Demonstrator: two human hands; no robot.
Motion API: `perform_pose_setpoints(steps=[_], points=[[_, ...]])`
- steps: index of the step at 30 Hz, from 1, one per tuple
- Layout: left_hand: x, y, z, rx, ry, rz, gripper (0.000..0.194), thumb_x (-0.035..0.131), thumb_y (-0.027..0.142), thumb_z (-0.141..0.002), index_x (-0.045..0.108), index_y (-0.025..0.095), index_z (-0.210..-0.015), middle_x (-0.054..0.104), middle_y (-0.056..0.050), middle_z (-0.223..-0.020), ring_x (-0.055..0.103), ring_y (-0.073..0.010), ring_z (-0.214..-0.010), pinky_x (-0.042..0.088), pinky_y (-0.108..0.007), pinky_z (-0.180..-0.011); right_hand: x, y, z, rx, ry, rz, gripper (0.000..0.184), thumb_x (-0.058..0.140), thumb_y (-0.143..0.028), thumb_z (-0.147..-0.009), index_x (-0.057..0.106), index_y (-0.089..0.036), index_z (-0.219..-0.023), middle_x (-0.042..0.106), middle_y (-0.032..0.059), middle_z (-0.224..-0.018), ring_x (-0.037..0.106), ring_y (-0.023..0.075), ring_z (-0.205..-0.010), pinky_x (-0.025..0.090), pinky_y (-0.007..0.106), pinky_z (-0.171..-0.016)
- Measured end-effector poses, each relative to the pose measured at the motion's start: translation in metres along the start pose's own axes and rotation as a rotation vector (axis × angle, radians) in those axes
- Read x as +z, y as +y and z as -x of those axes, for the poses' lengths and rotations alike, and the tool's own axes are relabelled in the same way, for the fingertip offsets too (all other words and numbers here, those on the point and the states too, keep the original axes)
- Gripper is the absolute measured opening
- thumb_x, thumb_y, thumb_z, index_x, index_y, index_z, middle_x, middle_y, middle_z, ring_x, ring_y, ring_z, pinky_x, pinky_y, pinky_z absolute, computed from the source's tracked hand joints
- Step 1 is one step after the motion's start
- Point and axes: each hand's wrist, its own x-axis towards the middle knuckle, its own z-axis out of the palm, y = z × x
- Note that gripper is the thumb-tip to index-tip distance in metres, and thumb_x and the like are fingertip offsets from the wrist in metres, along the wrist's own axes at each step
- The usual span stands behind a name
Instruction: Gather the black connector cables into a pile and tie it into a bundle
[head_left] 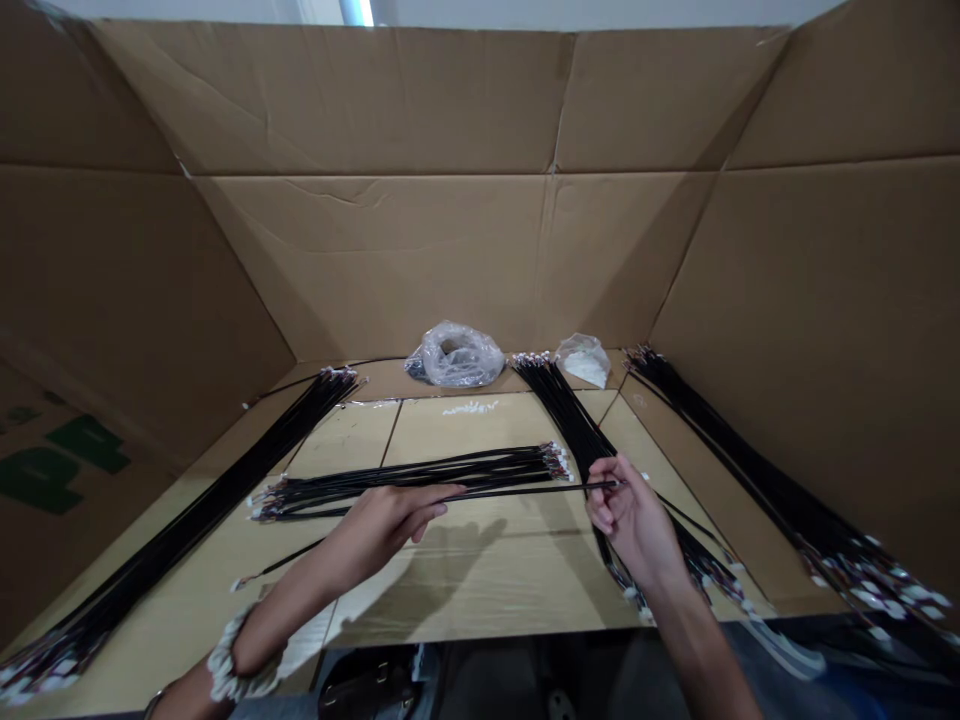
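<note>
1. Cable (525, 491): a single thin black strand held nearly level above the tabletop (525, 575), between the two hands.
2. Left hand (401, 515): fingers straight and together, thumb closed beneath, pinching the cable. Right hand (626, 510): thumb and forefinger nipped on its right end, other fingers loosely curled.
3. The front edge of the tabletop runs below the hands, and that side is open. Pale surface shows between the hands and that edge; behind them, the middle bundle (435, 472) lies crosswise, near the held strand.
4. The left forearm covers part of what lies beneath; a black strand with a white plug comes out beyond it, and whether it is the same cable I cannot tell. The right hand hides part of the bundle under it (555, 400). The left bundle (225, 490) is cut off at the picture's edge, and the plugs of the right bundle (750, 490) blur together.
5. Creased brown cardboard walls (375, 250) rise at back, left and right. Against the back sit a crinkled clear plastic bag (457, 355), rounded, and a smaller bag (583, 360) with white contents.
</note>
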Motion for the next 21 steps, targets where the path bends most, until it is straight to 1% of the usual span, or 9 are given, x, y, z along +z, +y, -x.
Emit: perform_pose_setpoints(steps=[3,4,6,9,11,14,17,19,21], points=[[-0.006,-0.012,0.003,-0.064,0.048,0.026,0.033,0.058,0.045,-0.088,0.074,0.029,-0.113,0.063,0.001,-0.057,0.062,-0.0174,-0.060,0.046,-0.023,-0.062,-0.012,-0.002,-0.007,-0.003,0.015,-0.013,0.034,0.079,-0.048,-0.069,0.062,-0.019,-0.072,0.051,-0.0044,-0.053,0.038,0.0061,-0.040,0.031,0.018,-0.036],[-0.009,-0.017,0.005,-0.097,0.043,0.054,0.034,0.060,0.046,-0.086,0.074,0.027,-0.111,0.063,0.001,-0.056,0.061,-0.0174,-0.058,0.046,-0.023,-0.059,-0.018,-0.004,-0.010,-0.010,0.016,-0.018,0.033,0.080,-0.047,-0.069,0.061,-0.019,-0.071,0.050,-0.0049,-0.053,0.037,0.0060,-0.040,0.031,0.018,-0.035],[-0.018,-0.029,0.010,-0.175,-0.012,0.152,0.038,0.063,0.050,-0.084,0.074,0.024,-0.109,0.062,0.001,-0.056,0.058,-0.0169,-0.054,0.043,-0.024,-0.054,-0.034,-0.010,-0.017,-0.021,0.042,-0.036,0.033,0.082,-0.043,-0.067,0.059,-0.020,-0.071,0.049,-0.0057,-0.053,0.037,0.0058,-0.040,0.033,0.017,-0.035],[-0.030,-0.045,0.020,-0.268,-0.092,0.363,0.046,0.062,0.058,-0.081,0.074,0.021,-0.105,0.067,-0.003,-0.060,0.061,-0.0187,-0.057,0.044,-0.026,-0.053,-0.056,-0.020,-0.026,-0.027,0.179,-0.091,0.033,0.084,-0.039,-0.064,0.057,-0.020,-0.070,0.049,-0.0060,-0.053,0.039,0.0052,-0.041,0.034,0.014,-0.034],[-0.035,-0.056,0.027,-0.316,-0.099,0.495,0.053,0.056,0.064,-0.083,0.073,0.021,-0.108,0.072,-0.007,-0.070,0.064,-0.0215,-0.063,0.047,-0.030,-0.058,-0.066,-0.026,-0.030,-0.030,0.272,-0.111,0.034,0.086,-0.038,-0.062,0.058,-0.019,-0.069,0.049,-0.0061,-0.052,0.039,0.0045,-0.041,0.032,0.014,-0.033],[-0.036,-0.072,0.033,-0.369,-0.105,0.646,0.063,0.048,0.072,-0.084,0.072,0.019,-0.110,0.076,-0.012,-0.087,0.067,-0.0233,-0.071,0.049,-0.033,-0.065,-0.072,-0.032,-0.033,-0.017,0.339,-0.102,0.039,0.089,-0.038,-0.056,0.057,-0.018,-0.067,0.048,-0.0062,-0.051,0.038,0.0037,-0.039,0.030,0.014,-0.031],[-0.035,-0.081,0.035,-0.389,-0.086,0.731,0.070,0.048,0.076,-0.081,0.073,0.016,-0.108,0.076,-0.014,-0.093,0.066,-0.0234,-0.074,0.049,-0.034,-0.068,-0.073,-0.034,-0.034,0.004,0.352,-0.085,0.043,0.092,-0.038,-0.050,0.058,-0.017,-0.065,0.049,-0.0060,-0.050,0.039,0.0035,-0.039,0.031,0.014,-0.032],[-0.034,-0.080,0.034,-0.406,-0.044,0.723,0.069,0.049,0.076,-0.080,0.074,0.016,-0.104,0.076,-0.013,-0.094,0.066,-0.0234,-0.075,0.049,-0.034,-0.070,-0.073,-0.035,-0.034,0.009,0.348,-0.078,0.043,0.092,-0.039,-0.049,0.058,-0.017,-0.064,0.050,-0.0058,-0.050,0.039,0.0036,-0.039,0.032,0.014,-0.032],[-0.034,-0.075,0.032,-0.424,0.017,0.648,0.062,0.055,0.073,-0.078,0.075,0.018,-0.100,0.077,-0.011,-0.093,0.064,-0.0222,-0.074,0.049,-0.034,-0.071,-0.072,-0.034,-0.034,0.008,0.348,-0.082,0.042,0.091,-0.039,-0.050,0.058,-0.017,-0.064,0.050,-0.0060,-0.049,0.039,0.0037,-0.038,0.031,0.014,-0.031]])
